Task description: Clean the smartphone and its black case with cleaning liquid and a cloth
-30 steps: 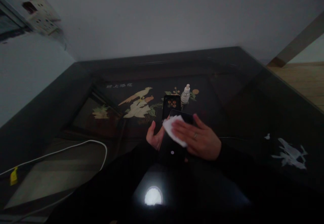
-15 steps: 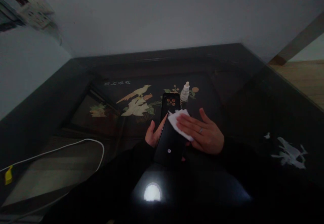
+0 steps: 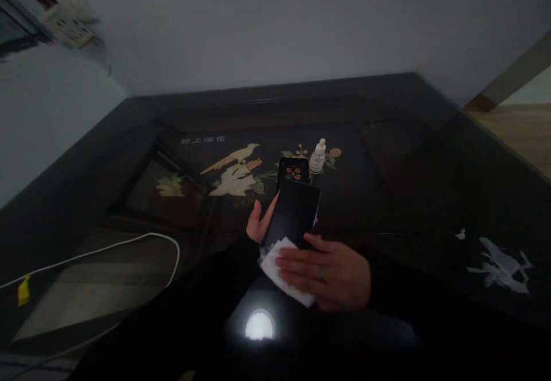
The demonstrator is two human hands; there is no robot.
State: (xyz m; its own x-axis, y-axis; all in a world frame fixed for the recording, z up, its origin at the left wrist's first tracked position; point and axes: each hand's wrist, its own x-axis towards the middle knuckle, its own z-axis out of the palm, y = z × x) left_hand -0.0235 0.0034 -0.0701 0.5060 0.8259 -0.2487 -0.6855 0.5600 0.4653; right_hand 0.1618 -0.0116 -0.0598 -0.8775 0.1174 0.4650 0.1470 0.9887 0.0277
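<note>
A dark smartphone is held in my left hand, its thumb raised at the left edge and its other fingers mostly hidden behind the phone. My right hand, with a ring on one finger, lies over a folded white tissue and presses it with extended fingers against the phone's lower end. Just beyond the phone lies a black phone case with round camera openings, partly covered by the phone. To its right a small clear dropper bottle with a white top stands upright.
The glossy dark table bears a bird-and-flower picture. Crumpled white scraps lie at the right. A white cable with a yellow tag crosses the left side. Power sockets hang on the wall at the upper left.
My right hand has slid the tissue from the phone's upper part down to its lower end. The phone stays in my left hand, with its upper face now uncovered.
</note>
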